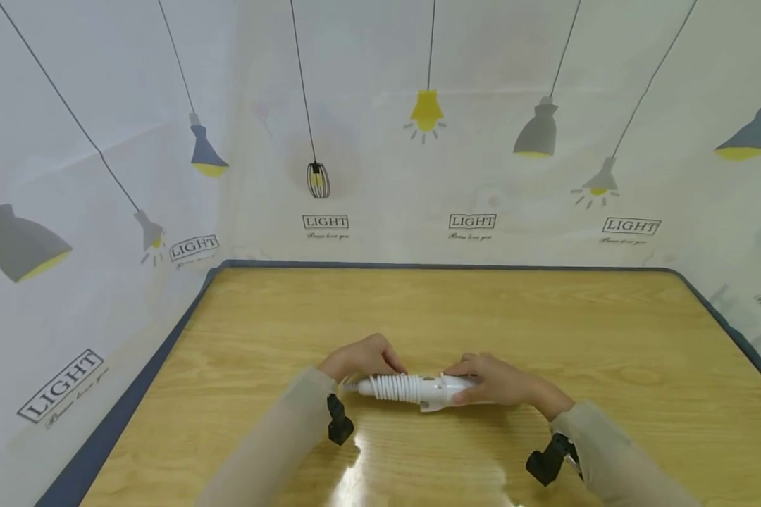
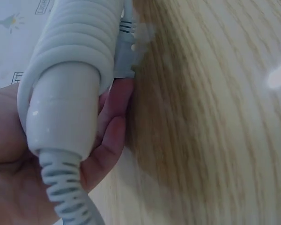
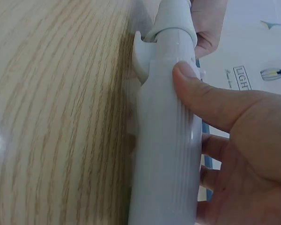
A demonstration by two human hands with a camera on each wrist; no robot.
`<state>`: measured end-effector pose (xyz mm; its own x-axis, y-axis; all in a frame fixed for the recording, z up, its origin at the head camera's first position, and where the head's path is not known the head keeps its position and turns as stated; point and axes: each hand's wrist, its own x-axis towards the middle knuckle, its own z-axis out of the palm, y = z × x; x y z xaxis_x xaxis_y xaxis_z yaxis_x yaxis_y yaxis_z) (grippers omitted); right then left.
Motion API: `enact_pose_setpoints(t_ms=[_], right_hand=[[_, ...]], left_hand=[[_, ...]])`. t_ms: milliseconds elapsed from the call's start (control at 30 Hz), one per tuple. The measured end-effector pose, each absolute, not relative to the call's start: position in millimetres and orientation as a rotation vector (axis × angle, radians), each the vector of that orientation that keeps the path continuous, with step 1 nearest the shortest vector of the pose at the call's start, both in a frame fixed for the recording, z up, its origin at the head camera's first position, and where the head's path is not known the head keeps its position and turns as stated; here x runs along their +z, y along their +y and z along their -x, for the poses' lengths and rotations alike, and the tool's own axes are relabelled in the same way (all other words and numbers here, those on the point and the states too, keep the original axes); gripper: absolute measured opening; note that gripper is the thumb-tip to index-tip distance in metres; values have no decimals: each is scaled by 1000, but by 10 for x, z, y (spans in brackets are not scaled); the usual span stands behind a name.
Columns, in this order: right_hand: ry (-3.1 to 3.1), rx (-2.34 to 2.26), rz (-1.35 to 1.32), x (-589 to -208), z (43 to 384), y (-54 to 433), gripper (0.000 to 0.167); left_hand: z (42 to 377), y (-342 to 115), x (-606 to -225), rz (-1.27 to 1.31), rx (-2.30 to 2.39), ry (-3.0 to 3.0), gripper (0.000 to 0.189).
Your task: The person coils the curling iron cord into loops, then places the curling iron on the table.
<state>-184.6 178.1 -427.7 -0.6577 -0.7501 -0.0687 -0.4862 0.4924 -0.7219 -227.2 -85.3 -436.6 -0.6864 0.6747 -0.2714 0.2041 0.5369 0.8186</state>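
Note:
A white curling iron (image 1: 435,391) lies lengthwise across the middle of the table, its cord (image 1: 398,389) wound in several coils round the handle. My left hand (image 1: 364,355) reaches over the coiled end from the far side. In the left wrist view its fingers (image 2: 113,140) curl behind the handle, and a fingertip touches a pale plug (image 2: 124,58) beside the coils. The ribbed cord sleeve (image 2: 65,187) hangs from the handle's end. My right hand (image 1: 497,380) grips the other end, thumb along the ridged barrel (image 3: 166,154), near a small lever (image 3: 141,58).
The wooden table (image 1: 444,303) has a dark blue edge (image 1: 444,265). Behind and beside it hangs a white backdrop (image 1: 380,141) printed with lamps. Black wrist cameras are strapped to both sleeves.

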Motion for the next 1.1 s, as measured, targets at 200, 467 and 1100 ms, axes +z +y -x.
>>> enact_pose_setpoints(t_ms=[200, 467, 1100], right_hand=[[2282, -1035, 964, -4306, 1858, 1809, 49], [2260, -1076, 908, -4329, 1839, 1783, 32], [2166, -1140, 877, -4358, 1808, 1830, 46]], left_hand=[[2283, -866, -4353, -704, 1005, 2173, 15], [2226, -952, -4309, -572, 1088, 2215, 24], [2139, -1176, -4288, -541, 1204, 2317, 30]])
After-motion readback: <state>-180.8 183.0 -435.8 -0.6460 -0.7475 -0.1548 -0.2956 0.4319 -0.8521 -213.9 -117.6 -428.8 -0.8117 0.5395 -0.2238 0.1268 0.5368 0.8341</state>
